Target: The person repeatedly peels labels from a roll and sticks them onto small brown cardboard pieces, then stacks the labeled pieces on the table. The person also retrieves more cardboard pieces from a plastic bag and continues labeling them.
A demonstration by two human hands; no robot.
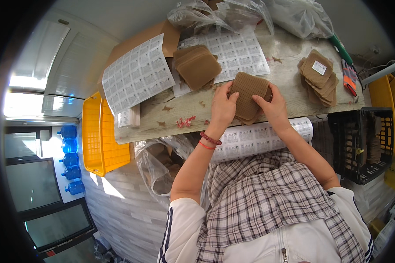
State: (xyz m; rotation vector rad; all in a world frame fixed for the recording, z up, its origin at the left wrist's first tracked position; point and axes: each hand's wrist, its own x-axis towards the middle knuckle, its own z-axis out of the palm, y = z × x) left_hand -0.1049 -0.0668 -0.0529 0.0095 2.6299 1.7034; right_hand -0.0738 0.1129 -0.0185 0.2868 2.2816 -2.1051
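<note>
Between my two hands is a stack of brown textured square pads with rounded corners (249, 97), held near the table's front edge. My left hand (224, 105) grips its left side, thumb on top. On the right side my right hand (274, 107) closes round the edge, its thumb also on the top face. Another pile of brown pads (199, 69) lies just beyond my left hand. To the right sits a stack of similar pads (320, 81), its top one bearing a small white label (319, 67). A curled sheet of printed labels (263, 138) lies below my hands, across my lap.
More label sheets (138, 70) cover the table's left and back. Clear plastic bags (294, 17) lie at the far edge, near an orange-grey glove (349, 78). A yellow crate (103, 136) stands left, a black crate (360, 144) right. An open plastic bag (151, 173) sits below the table.
</note>
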